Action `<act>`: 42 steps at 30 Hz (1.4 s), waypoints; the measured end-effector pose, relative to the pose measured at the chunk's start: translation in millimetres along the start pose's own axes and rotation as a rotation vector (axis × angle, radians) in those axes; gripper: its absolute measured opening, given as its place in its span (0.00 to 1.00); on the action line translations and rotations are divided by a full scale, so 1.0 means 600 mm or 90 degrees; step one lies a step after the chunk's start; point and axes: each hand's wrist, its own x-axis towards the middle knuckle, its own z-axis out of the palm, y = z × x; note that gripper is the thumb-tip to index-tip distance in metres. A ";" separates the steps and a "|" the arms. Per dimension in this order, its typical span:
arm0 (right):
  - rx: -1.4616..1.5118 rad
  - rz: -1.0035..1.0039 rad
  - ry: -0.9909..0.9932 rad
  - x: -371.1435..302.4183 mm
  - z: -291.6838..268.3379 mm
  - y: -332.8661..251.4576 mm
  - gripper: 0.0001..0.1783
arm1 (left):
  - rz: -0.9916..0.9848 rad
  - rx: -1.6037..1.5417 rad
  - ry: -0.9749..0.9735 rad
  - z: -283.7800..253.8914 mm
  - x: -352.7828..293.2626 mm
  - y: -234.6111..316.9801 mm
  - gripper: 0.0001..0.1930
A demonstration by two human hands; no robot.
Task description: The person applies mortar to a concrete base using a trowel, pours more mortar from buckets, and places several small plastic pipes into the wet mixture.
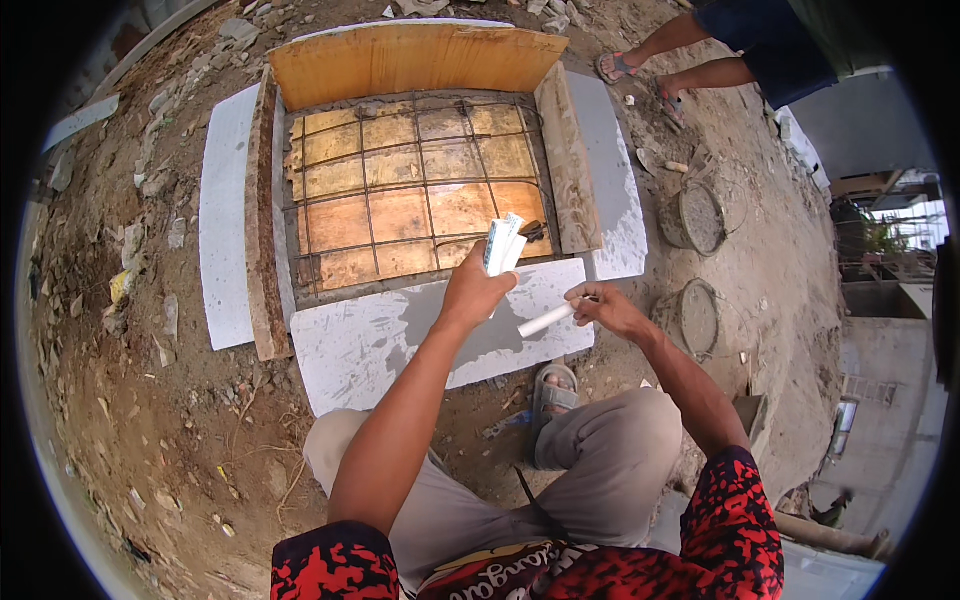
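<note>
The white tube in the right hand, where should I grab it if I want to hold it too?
Probably by its free end, coming from the person's left. The white tube is slim and straight, with its bare end sticking out to the left, while the fingers of the right hand cover the other end.

Left forearm [405, 430] is slanting forward and inward, its wrist running roughly straight. Left hand [478, 292] is gripping, fingers curling closed, and is sitting slightly farther forward than the right. Right forearm [695, 395] is angling inward; right hand [606, 308] is pinching between thumb and curled fingers. I am seeing both hands working bare, near each other.
</note>
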 end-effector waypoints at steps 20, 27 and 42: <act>0.157 -0.175 0.272 0.008 -0.173 0.347 0.20 | 0.001 0.733 -0.152 0.479 0.101 -0.086 0.50; 0.511 -0.044 0.750 -0.155 -0.499 0.642 0.15 | -0.011 0.860 -0.082 0.664 0.150 -0.094 0.57; 0.734 -0.201 0.506 -0.289 -0.963 0.636 0.24 | 0.006 0.856 -0.075 0.689 0.246 0.014 0.40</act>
